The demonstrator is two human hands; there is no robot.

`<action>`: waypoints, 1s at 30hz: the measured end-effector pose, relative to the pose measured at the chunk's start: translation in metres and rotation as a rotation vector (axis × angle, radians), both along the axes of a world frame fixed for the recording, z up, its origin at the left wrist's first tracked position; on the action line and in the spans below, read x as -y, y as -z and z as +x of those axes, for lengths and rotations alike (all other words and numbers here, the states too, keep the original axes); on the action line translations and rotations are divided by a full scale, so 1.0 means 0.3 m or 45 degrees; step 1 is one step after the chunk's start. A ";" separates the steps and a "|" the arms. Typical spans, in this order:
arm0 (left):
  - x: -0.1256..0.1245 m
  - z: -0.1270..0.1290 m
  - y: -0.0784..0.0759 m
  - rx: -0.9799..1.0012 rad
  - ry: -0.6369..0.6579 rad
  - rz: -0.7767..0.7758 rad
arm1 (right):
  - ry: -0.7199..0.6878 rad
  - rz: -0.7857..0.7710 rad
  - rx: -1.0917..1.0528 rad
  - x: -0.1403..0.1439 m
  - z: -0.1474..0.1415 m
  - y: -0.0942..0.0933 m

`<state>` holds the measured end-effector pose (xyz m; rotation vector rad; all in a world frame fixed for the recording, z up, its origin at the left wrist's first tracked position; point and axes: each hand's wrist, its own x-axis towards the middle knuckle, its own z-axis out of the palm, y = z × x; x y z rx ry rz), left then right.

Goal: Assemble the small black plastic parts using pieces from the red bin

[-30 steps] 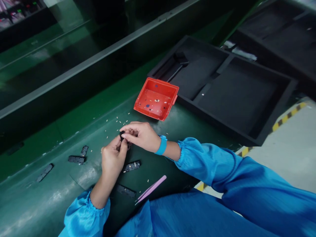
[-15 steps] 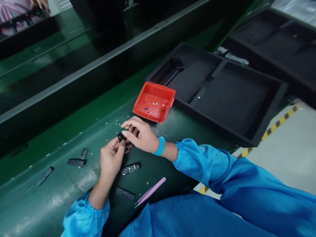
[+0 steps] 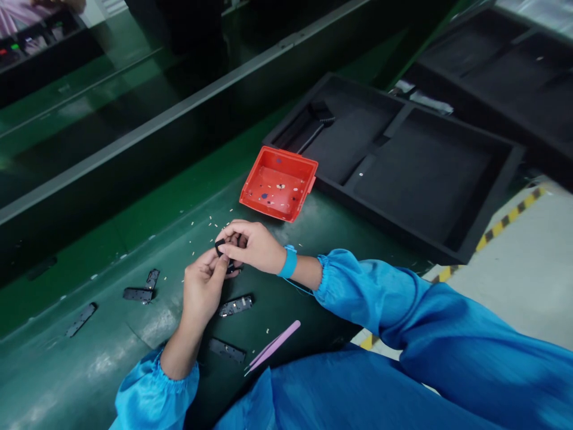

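Both hands meet over the middle of the dark green bench (image 3: 111, 352), and between them sits a small black plastic part (image 3: 220, 246). The left hand (image 3: 202, 285) comes up from the near edge with its fingers curled closed, thumb and forefinger pinching the lower side of the part. The right hand (image 3: 253, 245) reaches in from the right, its fingers bent down over the top of the same part, so the piece is gripped from both sides and held just above the bench surface. Most of the part is hidden by the fingertips, so its exact shape cannot be told. A light blue wristband (image 3: 289, 261) circles the right wrist, and both arms wear bright blue gathered sleeves (image 3: 380, 298).

Just beyond the hands, toward the far edge, stands a shallow red square plastic tray (image 3: 250, 197) with a few tiny bits lying in it. Small pale specks (image 3: 201, 230) are scattered on the bench between tray and hands. Near the left hand lie several flat black oblong pieces: one (image 3: 236, 306) just beside the wrist, one (image 3: 228, 350) closer to the near edge, and others (image 3: 138, 294) off toward the left end. Pink tweezers (image 3: 274, 345) lie at the near edge. At the right end sits a large black foam tray (image 3: 505, 179) with compartments, a black brush (image 3: 319, 114) lying in one.
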<state>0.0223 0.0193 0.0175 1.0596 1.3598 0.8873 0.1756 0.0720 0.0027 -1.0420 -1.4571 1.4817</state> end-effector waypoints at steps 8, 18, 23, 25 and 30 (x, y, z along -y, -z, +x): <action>0.002 0.005 -0.007 -0.042 0.004 0.007 | -0.004 -0.135 -0.084 0.004 -0.001 -0.015; 0.014 -0.012 0.008 -0.343 0.063 0.204 | -0.129 -0.038 -0.001 -0.013 0.003 -0.009; -0.010 -0.017 0.014 0.217 -0.108 -0.039 | -0.049 0.186 0.084 0.012 0.024 -0.028; -0.017 -0.019 0.009 0.286 -0.169 -0.069 | 0.055 0.483 0.241 0.032 0.031 -0.036; 0.005 -0.025 -0.003 0.240 -0.236 0.024 | -0.076 1.001 0.606 0.081 0.032 -0.036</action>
